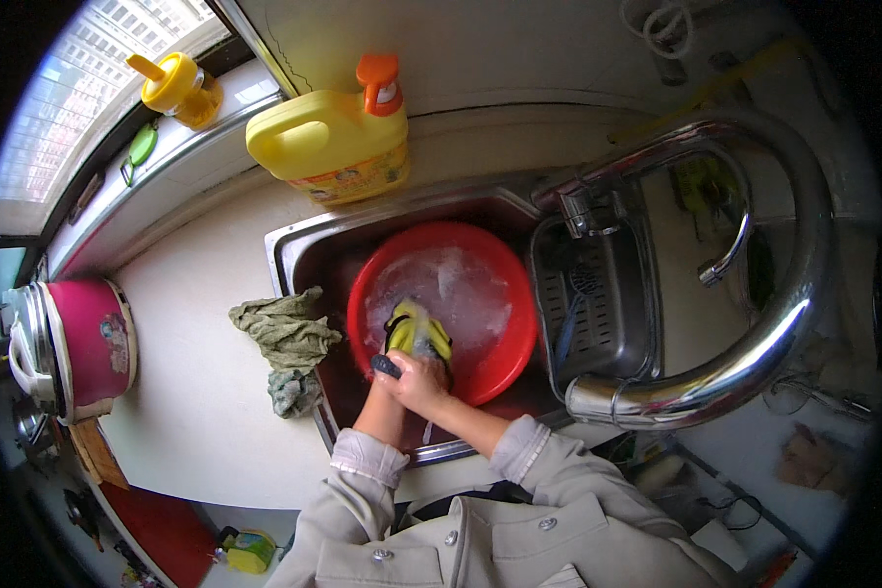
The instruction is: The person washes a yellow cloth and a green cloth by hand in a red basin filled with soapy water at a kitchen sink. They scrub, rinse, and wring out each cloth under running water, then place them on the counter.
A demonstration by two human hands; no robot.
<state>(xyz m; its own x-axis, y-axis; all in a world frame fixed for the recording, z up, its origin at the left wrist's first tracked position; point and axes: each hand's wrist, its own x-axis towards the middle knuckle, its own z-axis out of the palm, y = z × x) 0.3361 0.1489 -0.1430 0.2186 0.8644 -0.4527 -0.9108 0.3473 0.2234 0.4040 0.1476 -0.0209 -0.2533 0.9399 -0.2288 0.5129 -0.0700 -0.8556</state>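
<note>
In soapy water inside a red plastic basin point(516, 367), a wet yellow-and-black fabric item point(411, 327) lies bunched. Its exact kind cannot be told. My right hand point(420, 378) crosses over my left wrist at the basin's near side. Its fingers are closed around a dark grey object point(386, 366), whose end sticks out past the thumb. My left forearm point(378, 419) reaches in from the near edge, but the hand itself is mostly hidden behind the right hand and the fabric. Whitish foam point(452, 268) floats on the water.
The basin sits in a steel sink point(283, 250). A large chrome faucet point(794, 323) arches over the right side, beside a perforated drainer basket point(595, 331). Crumpled green cloths point(287, 327) lie at the left rim. A yellow detergent jug point(331, 147) stands behind; a pink cooker point(92, 345) sits left.
</note>
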